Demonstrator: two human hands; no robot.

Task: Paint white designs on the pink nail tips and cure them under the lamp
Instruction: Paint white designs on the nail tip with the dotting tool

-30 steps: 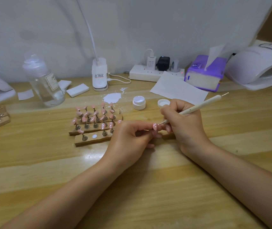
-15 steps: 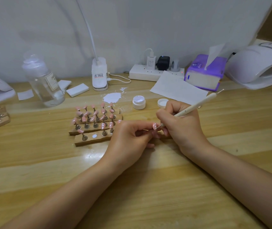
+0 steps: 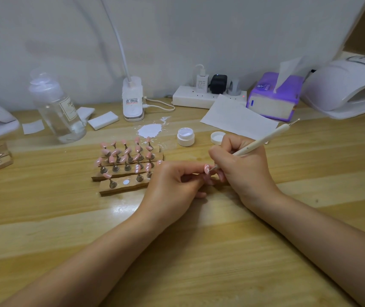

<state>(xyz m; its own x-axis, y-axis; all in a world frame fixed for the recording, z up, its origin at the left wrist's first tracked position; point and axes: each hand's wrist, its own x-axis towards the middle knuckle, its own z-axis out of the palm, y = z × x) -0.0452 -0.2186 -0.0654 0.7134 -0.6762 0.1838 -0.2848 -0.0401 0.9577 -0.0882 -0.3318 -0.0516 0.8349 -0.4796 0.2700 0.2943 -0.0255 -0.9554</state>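
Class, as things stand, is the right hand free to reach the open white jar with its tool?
Probably yes: the jar stands uncovered just beyond the right hand, bare table between them; its tool is at the nail tip.

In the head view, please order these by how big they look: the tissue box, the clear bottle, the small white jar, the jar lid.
1. tissue box and clear bottle: they look alike, so no ranking between them.
2. small white jar
3. jar lid, slightly smaller and partly hidden by the right hand.

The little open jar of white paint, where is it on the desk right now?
The open jar stands upright near the middle of the wooden desk, between the white paint puddle on its left and its loose lid on its right, just beyond the right hand.
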